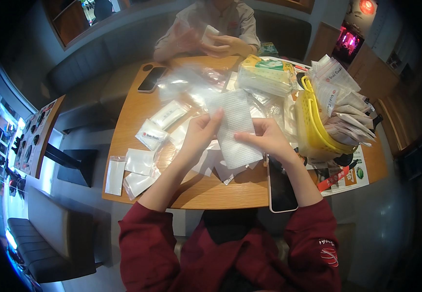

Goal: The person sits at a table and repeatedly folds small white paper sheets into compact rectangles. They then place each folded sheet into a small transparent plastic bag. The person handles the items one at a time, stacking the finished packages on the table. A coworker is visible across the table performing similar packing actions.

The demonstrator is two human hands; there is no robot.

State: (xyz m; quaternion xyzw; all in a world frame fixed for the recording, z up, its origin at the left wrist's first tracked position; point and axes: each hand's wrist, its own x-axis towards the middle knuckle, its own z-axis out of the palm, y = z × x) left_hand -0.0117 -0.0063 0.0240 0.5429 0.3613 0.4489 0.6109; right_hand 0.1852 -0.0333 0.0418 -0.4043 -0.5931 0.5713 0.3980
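Note:
Between both my hands is a white, textured paper towel (238,129), held up at a slant over the table. My left hand (204,131) pinches its left edge with the thumb on top. On the lower right side my right hand (268,139) grips it, thumb lying across the front. White folded pieces (206,163) lie beneath the towel, partly hidden by it. Left of my left hand are small clear-wrapped white packets (151,136). Nearer the front left edge lie flat white packets (140,161).
A yellow basket (312,114) full of packets stands at right, behind a phone (282,187) on the front edge. A plastic-wrapped pack of towels (265,78) sits at the back, near clear plastic bags (186,82) and another phone (151,80). Opposite, a person's hands (225,46) hold something white.

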